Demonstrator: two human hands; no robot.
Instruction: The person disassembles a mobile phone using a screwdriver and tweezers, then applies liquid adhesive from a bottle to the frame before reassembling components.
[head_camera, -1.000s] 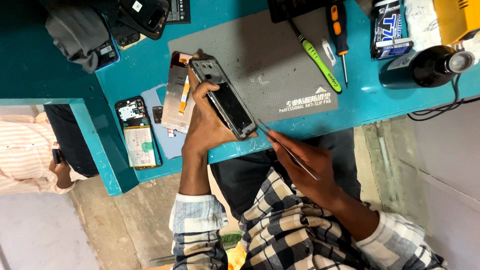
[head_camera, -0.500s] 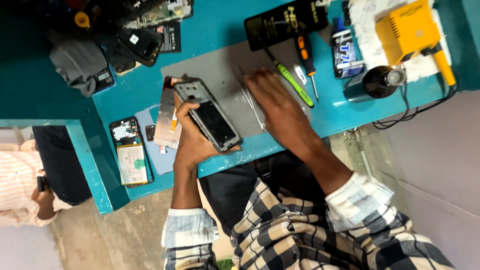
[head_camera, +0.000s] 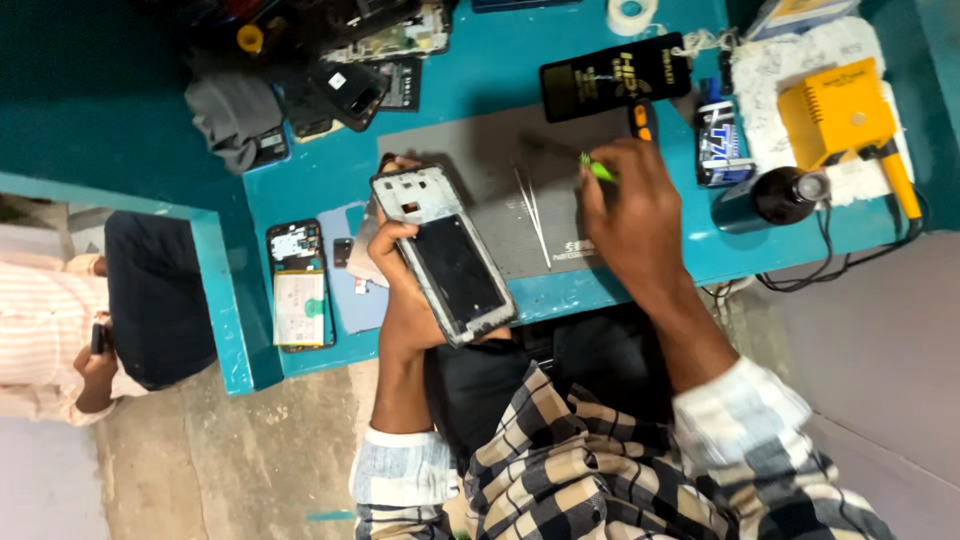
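Since a second ago, the right hand (head_camera: 630, 215) has dropped the tweezers (head_camera: 533, 212), now lying on the grey mat (head_camera: 480, 160), and is closing its fingers on a green screwdriver (head_camera: 597, 169). At twelve o'clock from it, a flat black package (head_camera: 612, 75) is lying. The left hand (head_camera: 405, 275) is gripping the opened phone frame (head_camera: 443, 252), silver-edged with a dark panel, at nine o'clock of the mat.

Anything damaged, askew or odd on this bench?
Nothing spilled. The left hand holds a stripped phone frame; another opened phone lies with its insides exposed. The right hand touches a green tool, with tweezers beside it.
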